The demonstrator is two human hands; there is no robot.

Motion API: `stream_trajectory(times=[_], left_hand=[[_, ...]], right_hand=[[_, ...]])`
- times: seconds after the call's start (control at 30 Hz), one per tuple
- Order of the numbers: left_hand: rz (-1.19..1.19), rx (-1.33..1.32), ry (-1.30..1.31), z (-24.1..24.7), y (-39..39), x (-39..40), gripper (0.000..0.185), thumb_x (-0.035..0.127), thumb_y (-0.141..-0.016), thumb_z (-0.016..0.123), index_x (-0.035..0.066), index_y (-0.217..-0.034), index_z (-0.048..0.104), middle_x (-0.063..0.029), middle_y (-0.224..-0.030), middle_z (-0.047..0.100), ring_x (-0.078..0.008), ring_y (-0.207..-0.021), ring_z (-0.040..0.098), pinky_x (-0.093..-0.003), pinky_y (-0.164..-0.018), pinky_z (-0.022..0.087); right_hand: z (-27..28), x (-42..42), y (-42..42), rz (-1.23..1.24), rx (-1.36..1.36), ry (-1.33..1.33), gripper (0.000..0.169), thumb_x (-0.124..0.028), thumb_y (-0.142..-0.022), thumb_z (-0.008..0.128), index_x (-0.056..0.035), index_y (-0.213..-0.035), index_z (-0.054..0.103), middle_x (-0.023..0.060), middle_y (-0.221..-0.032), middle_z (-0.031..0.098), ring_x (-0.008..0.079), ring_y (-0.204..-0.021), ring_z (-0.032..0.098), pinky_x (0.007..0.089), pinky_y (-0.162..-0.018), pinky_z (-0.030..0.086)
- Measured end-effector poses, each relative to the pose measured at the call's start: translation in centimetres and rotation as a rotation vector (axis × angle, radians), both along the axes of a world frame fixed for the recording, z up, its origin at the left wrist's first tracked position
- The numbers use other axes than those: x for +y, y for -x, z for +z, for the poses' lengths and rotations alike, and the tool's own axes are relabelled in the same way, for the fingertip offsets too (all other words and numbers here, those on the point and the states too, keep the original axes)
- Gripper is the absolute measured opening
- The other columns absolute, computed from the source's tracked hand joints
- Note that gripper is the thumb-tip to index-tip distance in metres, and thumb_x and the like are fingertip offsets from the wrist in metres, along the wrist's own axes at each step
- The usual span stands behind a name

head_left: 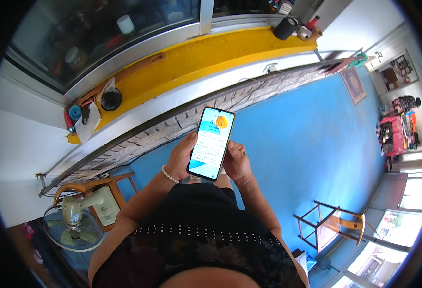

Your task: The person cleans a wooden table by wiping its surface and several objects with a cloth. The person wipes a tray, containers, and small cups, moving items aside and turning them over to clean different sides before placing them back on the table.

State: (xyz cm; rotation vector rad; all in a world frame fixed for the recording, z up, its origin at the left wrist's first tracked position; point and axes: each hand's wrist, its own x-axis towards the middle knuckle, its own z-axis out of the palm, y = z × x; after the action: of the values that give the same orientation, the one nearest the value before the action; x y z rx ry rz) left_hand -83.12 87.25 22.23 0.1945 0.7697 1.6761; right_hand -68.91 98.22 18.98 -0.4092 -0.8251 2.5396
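A smartphone (212, 144) with its screen lit is held upright between both hands, in front of my body. My left hand (182, 155) grips its left edge, the thumb along the side and the other fingers hidden behind it. A bracelet of pale beads (169, 174) circles that wrist. On the phone's right edge, my right hand (237, 161) closes with its thumb at the side and its fingers partly hidden behind. The screen shows a clock and several lines of writing.
Ahead runs a yellow window ledge (196, 59) bearing a dark roll (285, 28) and a knotted plastic bag (110, 97). An electric fan (74, 223) stands at lower left by a wooden chair (119, 187). Another chair (328, 225) is on the blue floor (290, 144) at right.
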Motion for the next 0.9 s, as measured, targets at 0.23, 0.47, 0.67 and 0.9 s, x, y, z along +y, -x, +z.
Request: stream_trajectory(times=[0.23,0.47,0.67,0.9], left_hand=[[0.077,0.08,0.109,0.1,1.2,5.8,0.039,0.027,-0.101,0.038,0.006,-0.135,0.04,-0.0091,-0.119,0.059,-0.017,-0.103,0.062,-0.0314,-0.087,0.052],[0.176,0.104,0.08,0.1,0.6,10.5,0.04,0.03,-0.102,0.035,0.006,-0.133,0.041,-0.0086,-0.115,0.059,-0.0156,-0.1,0.062,-0.0304,-0.086,0.053],[0.462,-0.178,0.208,0.6,-2.4,10.6,0.051,0.046,-0.097,0.04,0.004,-0.123,0.05,-0.0182,-0.107,0.062,-0.0254,-0.092,0.064,-0.0369,-0.076,0.056],[0.584,-0.242,0.047,1.4,-2.1,9.4,0.067,0.06,-0.088,0.047,0.005,-0.125,0.052,-0.0216,-0.11,0.06,-0.0341,-0.095,0.061,-0.047,-0.079,0.053]], right_hand=[[0.4,8.4,1.9,0.204,-0.051,-0.047,0.04,-0.034,-0.094,0.055,0.004,-0.103,0.065,0.0121,-0.097,0.068,0.0213,-0.091,0.064,0.0364,-0.084,0.051],[1.8,14.9,3.6,0.402,-0.074,-0.09,0.047,-0.042,-0.093,0.055,0.0009,-0.11,0.063,0.0097,-0.094,0.068,0.0183,-0.085,0.064,0.0337,-0.079,0.052],[-10.7,20.0,5.9,0.452,-0.551,-0.158,0.038,-0.029,-0.09,0.06,-0.0008,-0.116,0.06,0.0075,-0.092,0.063,0.0183,-0.08,0.061,0.032,-0.07,0.051],[-33.5,29.9,10.6,-0.096,-0.954,-0.815,0.064,-0.015,-0.073,0.075,-0.0009,-0.128,0.045,0.0093,-0.094,0.06,0.0155,-0.064,0.054,0.0314,-0.049,0.043]])
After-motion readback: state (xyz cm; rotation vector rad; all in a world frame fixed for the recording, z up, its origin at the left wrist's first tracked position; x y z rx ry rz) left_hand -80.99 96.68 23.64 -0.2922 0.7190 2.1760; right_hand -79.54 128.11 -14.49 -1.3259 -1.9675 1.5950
